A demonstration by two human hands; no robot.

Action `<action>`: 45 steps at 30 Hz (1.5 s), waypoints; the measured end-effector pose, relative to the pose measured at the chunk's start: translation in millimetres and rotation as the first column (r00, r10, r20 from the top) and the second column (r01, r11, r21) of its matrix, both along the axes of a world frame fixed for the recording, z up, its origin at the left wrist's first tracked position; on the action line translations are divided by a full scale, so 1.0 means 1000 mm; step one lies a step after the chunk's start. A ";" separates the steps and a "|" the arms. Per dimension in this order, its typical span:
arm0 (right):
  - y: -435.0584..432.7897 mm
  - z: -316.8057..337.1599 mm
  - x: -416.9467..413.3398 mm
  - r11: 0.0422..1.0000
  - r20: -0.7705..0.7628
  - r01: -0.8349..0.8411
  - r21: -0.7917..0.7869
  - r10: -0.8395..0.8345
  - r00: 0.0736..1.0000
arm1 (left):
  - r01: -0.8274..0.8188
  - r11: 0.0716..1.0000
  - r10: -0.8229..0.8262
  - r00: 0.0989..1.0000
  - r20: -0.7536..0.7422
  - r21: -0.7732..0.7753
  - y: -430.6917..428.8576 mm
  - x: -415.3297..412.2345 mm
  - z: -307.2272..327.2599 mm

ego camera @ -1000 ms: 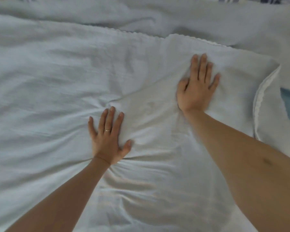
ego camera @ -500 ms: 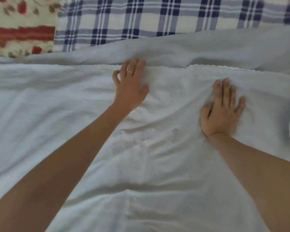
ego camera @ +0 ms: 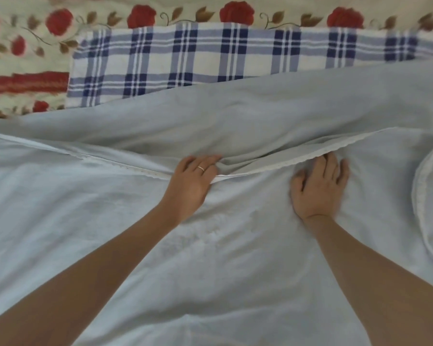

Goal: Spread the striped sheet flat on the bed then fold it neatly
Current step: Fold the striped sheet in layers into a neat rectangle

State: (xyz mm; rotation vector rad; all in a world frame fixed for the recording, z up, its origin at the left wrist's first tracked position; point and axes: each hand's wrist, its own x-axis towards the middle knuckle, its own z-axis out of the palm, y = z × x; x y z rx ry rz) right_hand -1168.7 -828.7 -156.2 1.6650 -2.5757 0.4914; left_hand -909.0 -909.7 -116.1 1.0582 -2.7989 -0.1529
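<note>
Pale blue sheet (stripes not discernible) covers the near bed, doubled over itself. Left hand curls its fingers over the scalloped hem, apparently gripping it to line it up, while the right hand, blurred, presses flat with fingers spread just near the hem, likely anchoring the cloth. Beyond the hem lie more sheet, a plaid cloth and a floral bedcover, so there is room to push outward; a curled edge at right is unflattened.

A home bedroom, shown by its layered bedding: a wrinkled pale blue sheet with a scalloped white hem, a blue-and-white checked cloth just beyond the sheet, and a rose-printed bedspread farther beyond it.
</note>
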 end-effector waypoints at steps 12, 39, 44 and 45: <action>-0.001 -0.002 -0.001 0.997 -0.017 -0.013 -0.076 0.012 1.000 | 0.236 0.971 -0.236 0.972 0.010 -0.030 -0.015 -0.026 0.004; 0.087 0.069 0.027 0.859 -0.107 -0.436 -0.267 0.424 0.900 | -0.055 0.957 -0.009 0.976 -0.217 -0.286 0.038 -0.015 -0.001; 0.163 0.101 0.045 0.878 0.179 -0.478 0.030 0.466 0.866 | -0.112 0.992 0.116 0.991 -0.066 0.059 0.158 0.041 0.065; 0.167 0.106 0.052 0.867 0.311 -0.462 0.184 0.395 0.865 | -0.169 0.968 0.160 0.985 0.060 0.188 0.177 0.049 0.075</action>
